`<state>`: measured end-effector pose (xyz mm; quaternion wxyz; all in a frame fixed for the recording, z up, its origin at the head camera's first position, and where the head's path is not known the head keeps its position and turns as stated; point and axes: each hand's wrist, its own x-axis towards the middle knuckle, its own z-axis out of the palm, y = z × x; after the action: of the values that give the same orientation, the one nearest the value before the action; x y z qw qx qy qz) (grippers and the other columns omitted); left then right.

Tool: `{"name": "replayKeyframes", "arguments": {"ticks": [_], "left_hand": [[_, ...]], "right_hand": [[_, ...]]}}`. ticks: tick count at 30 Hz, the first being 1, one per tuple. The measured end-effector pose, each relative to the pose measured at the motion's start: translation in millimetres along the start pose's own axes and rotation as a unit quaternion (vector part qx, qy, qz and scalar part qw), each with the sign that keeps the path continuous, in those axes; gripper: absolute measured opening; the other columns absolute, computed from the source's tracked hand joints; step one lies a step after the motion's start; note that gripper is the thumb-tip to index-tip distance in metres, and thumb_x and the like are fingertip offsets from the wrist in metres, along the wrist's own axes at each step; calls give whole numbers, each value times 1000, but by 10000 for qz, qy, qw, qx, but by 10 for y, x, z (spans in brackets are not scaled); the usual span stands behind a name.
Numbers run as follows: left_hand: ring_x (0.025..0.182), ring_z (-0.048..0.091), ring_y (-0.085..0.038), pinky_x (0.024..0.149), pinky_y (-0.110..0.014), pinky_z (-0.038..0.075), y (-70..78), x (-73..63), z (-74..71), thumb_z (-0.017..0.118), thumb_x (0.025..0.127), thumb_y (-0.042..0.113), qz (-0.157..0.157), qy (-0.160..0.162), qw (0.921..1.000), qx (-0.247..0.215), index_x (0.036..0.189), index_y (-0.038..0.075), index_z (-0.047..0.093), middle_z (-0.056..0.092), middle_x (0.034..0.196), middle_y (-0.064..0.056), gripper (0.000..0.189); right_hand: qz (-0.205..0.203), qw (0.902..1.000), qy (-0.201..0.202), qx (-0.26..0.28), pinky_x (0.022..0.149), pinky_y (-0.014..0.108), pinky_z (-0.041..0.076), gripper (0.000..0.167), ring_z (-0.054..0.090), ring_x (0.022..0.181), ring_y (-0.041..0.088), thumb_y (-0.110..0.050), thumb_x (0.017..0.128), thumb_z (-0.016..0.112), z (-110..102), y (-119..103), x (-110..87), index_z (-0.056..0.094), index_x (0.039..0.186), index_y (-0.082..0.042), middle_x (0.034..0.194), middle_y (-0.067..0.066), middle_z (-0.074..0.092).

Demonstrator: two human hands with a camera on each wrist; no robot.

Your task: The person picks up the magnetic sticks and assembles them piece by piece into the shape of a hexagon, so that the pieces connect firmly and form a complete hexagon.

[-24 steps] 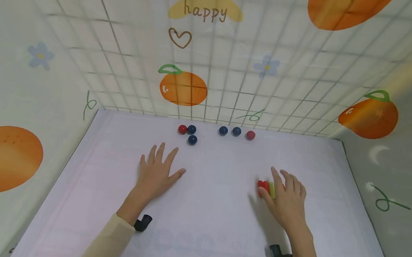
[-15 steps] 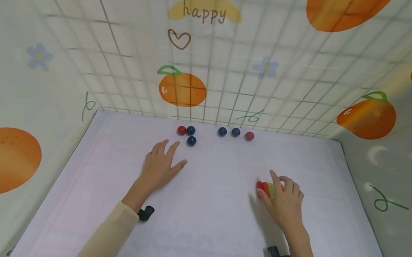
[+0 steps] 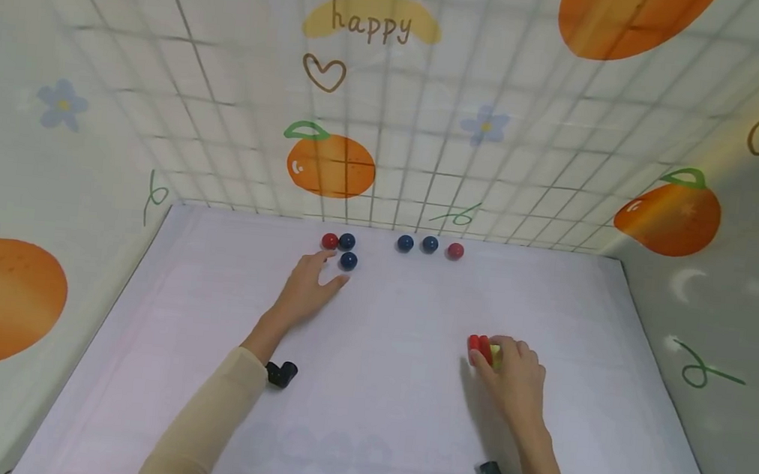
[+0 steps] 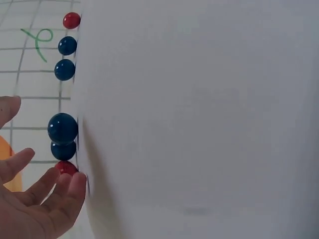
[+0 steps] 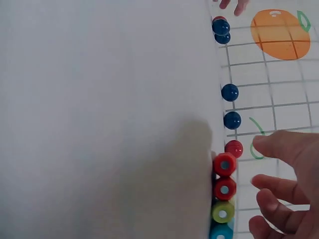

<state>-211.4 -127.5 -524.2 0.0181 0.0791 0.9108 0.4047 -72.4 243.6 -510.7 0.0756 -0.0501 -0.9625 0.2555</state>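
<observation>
Beside a red ball (image 3: 329, 241) and two dark blue balls (image 3: 348, 261) at the table's back is my left hand (image 3: 303, 287), thumb and fingers spread apart around no object. In the left wrist view its fingertips overlap the red ball (image 4: 66, 168). My right hand (image 3: 518, 373) hovers over a row of short cylinders with round end holes. Two red cylinders (image 3: 480, 347) and a yellow-green cylinder (image 3: 495, 356) show past its thumb; other pieces are hidden below the hand. From the right wrist, a blue cylinder (image 5: 222, 232) shows too, and the loosely bent fingers (image 5: 274, 191) stand apart from the row.
Along the back edge, right of the first group, lie two more dark blue balls (image 3: 405, 243) and a red ball (image 3: 456, 251). A patterned cloth wall (image 3: 390, 117) rises behind the white table (image 3: 380, 388), with side walls left and right.
My left hand has reached forward to the left group of balls, its fingers bending from a flat spread. My right hand has drawn slightly back, fingers bending more above the cylinders. The balls stay put.
</observation>
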Motion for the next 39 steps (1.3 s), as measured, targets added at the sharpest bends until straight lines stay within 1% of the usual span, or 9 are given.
{"name": "replayKeyframes", "arguments": {"ticks": [3,5,8,11,14,18,25,32,39], "left_hand": [[121,54,-34,98,-52,46,-15,71,25,67,94,47,-217,-62,9988,-436,145,11,50,53,134,-19,65],[119,56,-34,97,-50,47,-30,113,48,68,93,45,-330,-63,9976,-612,143,11,51,54,133,-18,63],[117,57,-34,97,-48,48,-37,155,76,69,93,42,-363,-88,9967,-715,141,10,53,54,132,-18,60],[116,56,-33,97,-48,48,-21,186,92,71,93,40,-401,-148,9969,-668,140,9,54,54,132,-17,59],[116,56,-33,97,-48,48,-9,207,108,70,93,40,-482,-197,9972,-529,140,9,53,54,133,-17,59],[113,57,-33,95,-48,48,-23,242,143,69,93,42,-526,-149,9982,-258,140,8,52,55,128,-18,60],[107,56,-32,89,-49,47,-5,310,178,67,92,49,-517,-22,9981,342,136,6,55,58,118,-16,63],[99,54,-30,83,-46,47,8,339,192,66,94,48,-404,45,9971,637,134,7,58,59,110,-15,58],[97,54,-29,80,-44,47,18,340,196,65,96,44,-406,-25,9963,758,135,8,59,59,109,-14,53]], "right_hand": [[122,9998,-146,-1,83,56,41,40,55,93,35,-27,85,80,26,7,3,65,112,-1,98,16,64],[91,9997,-206,-77,79,54,42,38,56,88,33,-27,85,80,51,24,6,66,108,-1,91,13,64],[-27,9994,-229,-244,73,50,43,36,55,80,30,-28,83,81,78,41,7,66,102,-1,83,10,63],[-98,9990,-208,-381,70,48,43,37,53,76,27,-28,82,82,89,26,6,67,101,-1,79,8,60],[-87,9990,-222,-384,72,48,42,36,52,79,27,-28,82,82,98,9,2,67,102,-2,82,8,60],[-98,9990,-237,-365,74,49,40,33,52,83,26,-29,83,81,121,2,-2,68,101,-5,83,6,59],[-145,9973,-308,-644,71,46,40,33,50,79,25,-31,81,82,155,-23,29,67,97,-7,76,3,52],[-125,9956,-433,-817,69,45,40,33,50,75,25,-32,82,82,165,-45,48,67,95,-6,73,3,50],[-22,9949,-473,-890,69,42,39,30,49,76,25,-30,82,82,164,-52,46,68,93,-6,73,3,51]]}}
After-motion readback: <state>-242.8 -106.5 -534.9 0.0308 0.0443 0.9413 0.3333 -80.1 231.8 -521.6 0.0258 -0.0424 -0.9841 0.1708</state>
